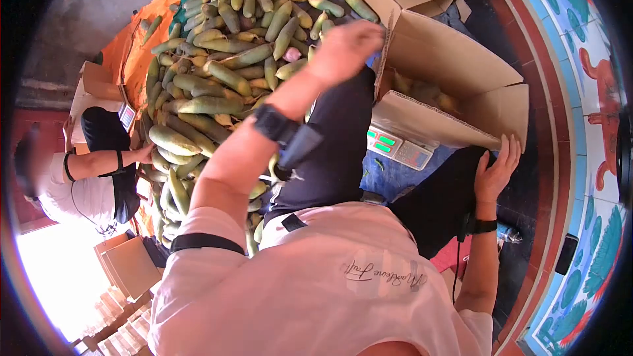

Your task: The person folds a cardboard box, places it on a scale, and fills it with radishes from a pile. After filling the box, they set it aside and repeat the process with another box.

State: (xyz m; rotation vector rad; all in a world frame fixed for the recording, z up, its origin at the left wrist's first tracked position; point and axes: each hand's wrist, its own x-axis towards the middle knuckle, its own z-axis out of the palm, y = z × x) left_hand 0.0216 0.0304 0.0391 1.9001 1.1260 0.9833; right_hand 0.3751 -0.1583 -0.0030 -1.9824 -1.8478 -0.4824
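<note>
Left hand: the left hand (346,49) is raised by the near-left flap of the cardboard box (455,76), fingers curled loosely; whether it grips anything cannot be told.
Right hand: the right hand (496,170) lies open, fingers spread, flat against the near right corner of the box, holding nothing.
Box: open-topped, tilted toward the person, sitting on a digital scale (399,146) on blue sheeting; yellowish produce shows dimly inside.
Pile: a heap of green cucumbers (217,72) spreads to the left and far side.
Co-worker: another person's hand (142,153) touches the pile's left edge.
</note>
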